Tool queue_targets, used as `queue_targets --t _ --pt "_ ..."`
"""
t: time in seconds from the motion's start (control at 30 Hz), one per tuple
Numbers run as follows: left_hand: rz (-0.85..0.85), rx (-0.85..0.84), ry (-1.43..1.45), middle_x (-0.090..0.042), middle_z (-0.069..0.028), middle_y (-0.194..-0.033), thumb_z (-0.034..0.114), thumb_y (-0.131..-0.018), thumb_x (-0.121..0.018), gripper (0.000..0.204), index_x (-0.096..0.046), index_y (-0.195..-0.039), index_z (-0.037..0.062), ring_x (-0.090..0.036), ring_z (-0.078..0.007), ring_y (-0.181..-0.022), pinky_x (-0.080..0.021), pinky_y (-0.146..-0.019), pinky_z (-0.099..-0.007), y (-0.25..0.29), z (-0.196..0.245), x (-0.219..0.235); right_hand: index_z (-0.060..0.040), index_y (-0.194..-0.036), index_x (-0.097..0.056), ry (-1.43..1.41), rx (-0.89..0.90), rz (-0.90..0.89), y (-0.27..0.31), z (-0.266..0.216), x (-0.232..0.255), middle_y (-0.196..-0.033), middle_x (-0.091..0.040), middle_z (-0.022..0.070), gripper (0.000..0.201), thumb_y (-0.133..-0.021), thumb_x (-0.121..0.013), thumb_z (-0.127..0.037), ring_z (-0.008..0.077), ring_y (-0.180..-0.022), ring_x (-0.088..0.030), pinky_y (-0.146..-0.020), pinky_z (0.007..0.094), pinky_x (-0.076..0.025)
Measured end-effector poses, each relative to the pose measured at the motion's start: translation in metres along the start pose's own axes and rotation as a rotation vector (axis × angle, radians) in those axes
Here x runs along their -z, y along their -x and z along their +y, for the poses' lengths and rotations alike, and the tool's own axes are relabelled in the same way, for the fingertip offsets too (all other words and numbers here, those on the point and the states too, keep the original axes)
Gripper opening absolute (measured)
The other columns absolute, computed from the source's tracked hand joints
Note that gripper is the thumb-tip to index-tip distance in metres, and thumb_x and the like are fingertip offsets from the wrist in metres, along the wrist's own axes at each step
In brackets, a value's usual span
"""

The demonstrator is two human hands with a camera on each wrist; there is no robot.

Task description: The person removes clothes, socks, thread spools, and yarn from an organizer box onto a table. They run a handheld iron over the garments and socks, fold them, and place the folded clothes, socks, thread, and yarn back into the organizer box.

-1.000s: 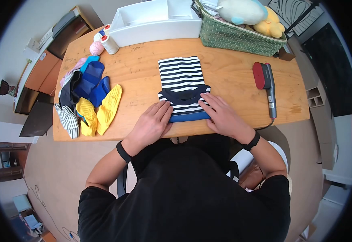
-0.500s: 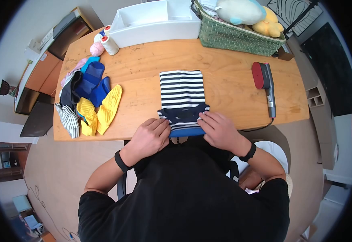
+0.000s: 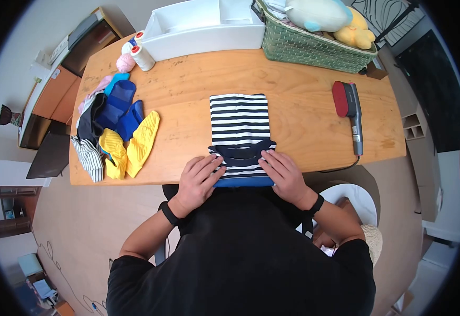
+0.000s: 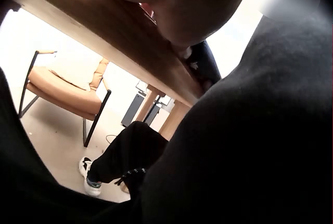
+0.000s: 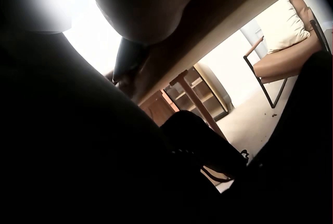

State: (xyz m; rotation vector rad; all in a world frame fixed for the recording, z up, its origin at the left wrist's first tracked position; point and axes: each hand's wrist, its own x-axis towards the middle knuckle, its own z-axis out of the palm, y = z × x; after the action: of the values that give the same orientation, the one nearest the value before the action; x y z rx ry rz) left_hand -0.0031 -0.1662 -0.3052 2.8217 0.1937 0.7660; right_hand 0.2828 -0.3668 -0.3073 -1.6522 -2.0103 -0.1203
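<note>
- The striped shirt (image 3: 239, 120) is lying folded at the desk's (image 3: 303, 105) near edge, closer in than a second ago.
- The left hand (image 3: 197, 182) and right hand (image 3: 287, 179) are resting on it, fingers extended.
- That is probably making it easier to handle.

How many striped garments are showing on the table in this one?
2. The left hand and right hand rest on one, the folded shirt; the other, a striped garment, lies at the near-left end of the clothes pile. That pile may hide more.
</note>
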Motion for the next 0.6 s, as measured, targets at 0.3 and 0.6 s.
queue_targets --t 0.3,0.6 --pt "-0.095 0.728 0.867 -0.085 -0.0059 -0.104 0.017 -0.110 -0.081 0.022 -0.079 -0.123 -0.0010 -0.076 -0.0124 -0.088 -0.059 -0.082 -0.0312 -0.080 -0.055 0.012 0.0052 -0.128 -0.076 -0.527 -0.679 -0.167 -0.085 0.040 0.028 -0.108 -0.086 0.0149 0.026 -0.116 -0.072 -0.017 0.0193 -0.091 -0.081 -0.082 0.0336 -0.062" --pt "-0.160 1.002 0.960 -0.082 -0.0043 -0.100 0.020 -0.113 -0.079 0.031 -0.075 -0.130 -0.0062 -0.074 -0.0092 -0.082 -0.060 -0.074 -0.0262 -0.156 -0.134 -0.023 0.0057 -0.115 -0.082 -0.631 -0.878 -0.104 -0.143 0.147 -0.034 -0.092 -0.085 0.0155 0.039 -0.110 -0.077 -0.033 0.0213 -0.080 -0.081 -0.076 0.0389 -0.062"
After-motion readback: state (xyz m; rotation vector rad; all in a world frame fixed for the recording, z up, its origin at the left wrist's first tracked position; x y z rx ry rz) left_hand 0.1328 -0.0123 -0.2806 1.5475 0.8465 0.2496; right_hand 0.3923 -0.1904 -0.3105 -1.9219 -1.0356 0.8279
